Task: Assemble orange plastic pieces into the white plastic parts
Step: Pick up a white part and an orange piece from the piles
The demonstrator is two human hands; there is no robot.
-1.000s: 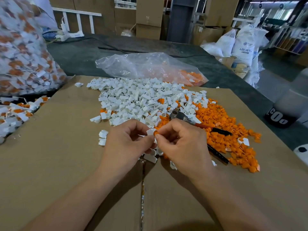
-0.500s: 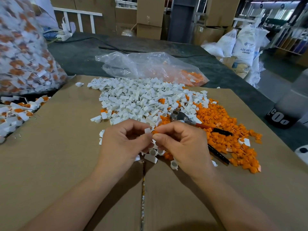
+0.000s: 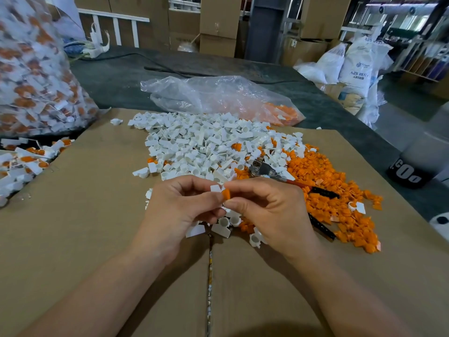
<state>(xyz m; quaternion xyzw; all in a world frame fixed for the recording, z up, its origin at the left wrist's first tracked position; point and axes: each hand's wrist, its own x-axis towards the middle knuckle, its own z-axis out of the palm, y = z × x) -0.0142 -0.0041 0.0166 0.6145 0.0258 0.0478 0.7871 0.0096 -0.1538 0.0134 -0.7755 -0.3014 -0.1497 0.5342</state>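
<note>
Both hands are mid-frame over the cardboard sheet [image 3: 85, 227]. The left hand [image 3: 184, 210] has thumb and forefinger pinched on a white part [image 3: 215, 188], with the other fingers curled under. The right hand [image 3: 267, 212] is pinching an orange piece [image 3: 226, 194] right up against it.

A second ago only a sliver of orange peeked out between the fingertips. Now a lot more of the orange piece shows, and the white tab sticks up just above it. My read is that the two are lined up and touching, but the fingers hide the joint, so I can't tell if it's clicked home yet. Probably mid-push on this one.

Loads left to do, by the look of it. The white pile [image 3: 194, 147] fills the centre of the frame, and the orange pile [image 3: 328, 190] spreads out to its right with pliers [image 3: 267, 170] lying across it. The big bag [image 3: 31, 81] at upper left looks like where the finished ones go.
</note>
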